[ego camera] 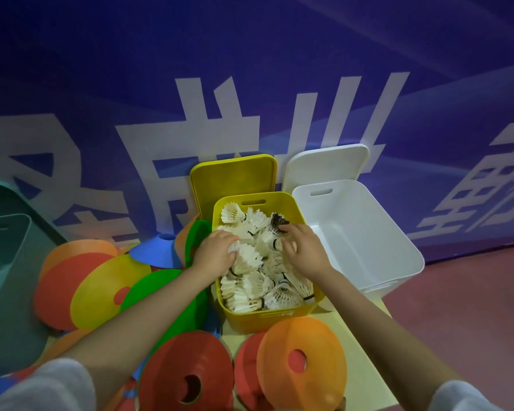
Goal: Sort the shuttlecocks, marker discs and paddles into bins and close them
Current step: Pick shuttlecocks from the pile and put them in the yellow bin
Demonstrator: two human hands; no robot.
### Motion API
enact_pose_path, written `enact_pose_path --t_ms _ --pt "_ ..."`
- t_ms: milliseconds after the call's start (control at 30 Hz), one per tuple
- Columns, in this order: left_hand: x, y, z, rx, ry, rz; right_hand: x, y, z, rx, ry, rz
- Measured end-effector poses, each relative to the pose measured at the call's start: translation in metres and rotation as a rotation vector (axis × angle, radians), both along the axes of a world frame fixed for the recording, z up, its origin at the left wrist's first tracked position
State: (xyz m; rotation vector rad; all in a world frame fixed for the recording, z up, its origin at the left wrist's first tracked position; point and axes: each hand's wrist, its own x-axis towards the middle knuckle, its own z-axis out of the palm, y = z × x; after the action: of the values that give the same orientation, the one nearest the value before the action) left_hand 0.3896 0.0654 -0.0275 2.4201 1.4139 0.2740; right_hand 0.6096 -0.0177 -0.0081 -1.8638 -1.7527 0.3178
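**Grip status: both hands in the yellow bin, on the shuttlecocks**

Grip of the left hand is curled over a white shuttlecock near the left wall of the yellow bin; whether the fingers fully enclose it cannot be told. Grip of the right hand is spread and loosely bent, its fingertips resting on the shuttlecocks near the middle of the pile, with no clear pinch visible.

Nearest the camera, marker discs lie loose on the table: an orange disc leaning over a red one, and a stacked red disc to its left. More discs, yellow, green, orange and blue, spread out to the left of the yellow bin, touching or overlapping one another.

Relation governing the coming move, as judged: the shuttlecocks are already directly under both hands, so no reach is needed; the pile stands about level with the rim and probably needs pressing flat before closing. The yellow lid stands upright just behind the bin, beyond both hands and slightly nearer the left one.

Shuttlecocks are white and feathered, with dark bands, lying at mixed angles; one dark one lies at the far right.

A white bin sits just right of the yellow one, with its white lid upright behind. A teal bin stands at the far left. No paddles are visible.
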Motion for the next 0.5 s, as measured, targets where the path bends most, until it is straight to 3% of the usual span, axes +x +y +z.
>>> enact_pose_path --t_ms 67,267,500 --pt "-0.005 -0.004 -0.003 -0.020 0.077 -0.045 -0.009 -0.011 0.001 0.024 0.052 0.023" --pt "-0.023 -0.019 0.005 0.002 -0.383 0.085 -0.035 -0.036 0.001 0.105 0.225 0.013" --pt "-0.052 -0.060 0.019 -0.051 -0.623 0.287 -0.077 -0.051 0.015 0.081 0.382 0.138"
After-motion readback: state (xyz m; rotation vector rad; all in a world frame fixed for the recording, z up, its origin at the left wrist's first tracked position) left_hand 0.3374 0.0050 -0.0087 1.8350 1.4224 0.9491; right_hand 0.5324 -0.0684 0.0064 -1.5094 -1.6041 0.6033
